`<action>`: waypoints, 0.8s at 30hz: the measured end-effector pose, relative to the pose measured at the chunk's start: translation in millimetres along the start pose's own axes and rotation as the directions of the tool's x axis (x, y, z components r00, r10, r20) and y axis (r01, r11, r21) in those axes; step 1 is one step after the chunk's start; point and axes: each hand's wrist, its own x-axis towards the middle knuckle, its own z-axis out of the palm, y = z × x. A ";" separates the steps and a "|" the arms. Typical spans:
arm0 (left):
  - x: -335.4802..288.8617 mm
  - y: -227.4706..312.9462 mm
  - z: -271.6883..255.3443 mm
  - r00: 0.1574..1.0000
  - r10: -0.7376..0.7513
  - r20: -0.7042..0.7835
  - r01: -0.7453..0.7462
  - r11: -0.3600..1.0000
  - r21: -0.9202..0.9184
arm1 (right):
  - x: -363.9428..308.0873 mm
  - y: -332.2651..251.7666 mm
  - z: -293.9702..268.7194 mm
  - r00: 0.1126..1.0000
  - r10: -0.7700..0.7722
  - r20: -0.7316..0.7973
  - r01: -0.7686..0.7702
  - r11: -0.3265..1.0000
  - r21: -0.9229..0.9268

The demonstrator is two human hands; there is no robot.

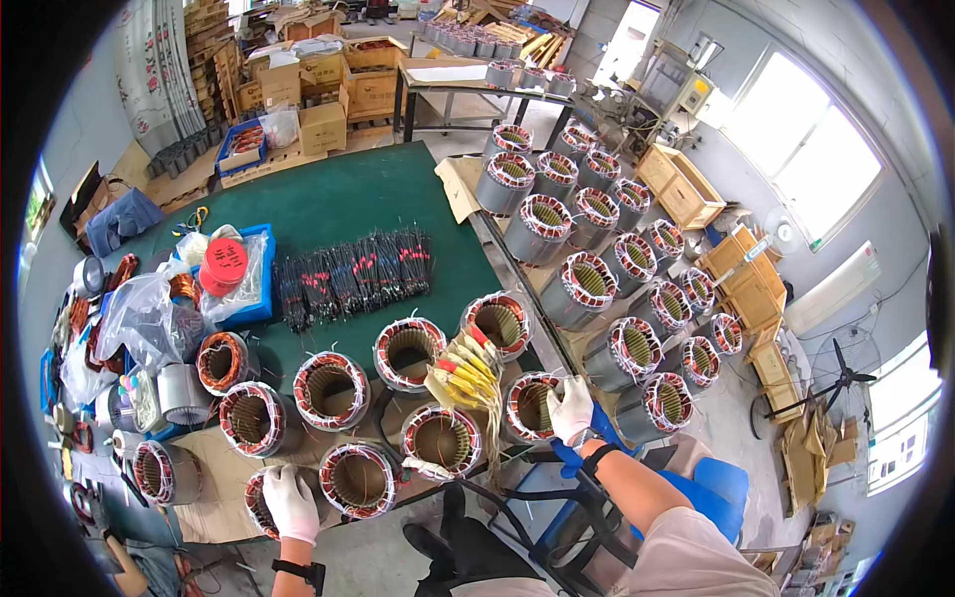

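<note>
Several motor stators, grey cylinders with copper windings laced in white and red, stand along the near edge of the green table (458, 209). My left hand (291, 505), in a white glove, grips the rim of the nearest left stator (257, 502), covering much of it; its fingertips are partly hidden. Farther right, my gloved right hand (571, 408) is closed on the right rim of another stator (527, 406). Between the hands, a bundle of yellow sleeved leads (466, 370) with red bits lies across stators, its pale strands hanging down.
Rows of black cable pieces (353, 277) lie mid-table. Left of them are a blue bin (261, 298), a red round lid (224, 264) and plastic bags (149, 318). More stators (587, 284) crowd the right side. A blue chair (716, 488) stands near my right arm. Another person's arm (129, 572) shows lower left.
</note>
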 end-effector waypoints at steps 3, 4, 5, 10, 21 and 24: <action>-4.0 11.3 -0.9 0.999 0.034 -0.008 -0.034 0.999 -0.007 | -1.2 3.4 -8.2 0.999 -0.011 -0.041 0.010 1.000 -0.026; 0.6 12.9 -1.7 1.000 0.023 0.007 -0.023 1.000 0.004 | -1.2 5.4 -5.6 0.997 -0.034 -0.068 0.032 0.999 -0.033; 4.9 14.1 -3.5 1.000 0.013 0.023 -0.014 1.000 0.014 | -0.7 6.7 -2.1 0.994 -0.057 -0.095 0.053 0.998 -0.044; -3.6 9.9 -4.3 0.999 -0.046 -0.004 0.046 0.999 0.027 | 1.5 -6.2 1.6 0.999 -0.026 -0.026 0.026 1.000 -0.013; 0.7 33.3 -19.3 0.993 -0.068 0.095 0.060 0.995 0.084 | 1.8 -11.8 -3.9 0.999 -0.034 -0.039 0.035 0.999 0.014; 31.7 80.6 8.3 0.957 0.262 0.128 -0.264 0.965 -0.003 | -0.1 3.2 -6.0 0.991 -0.082 -0.105 0.087 0.996 0.036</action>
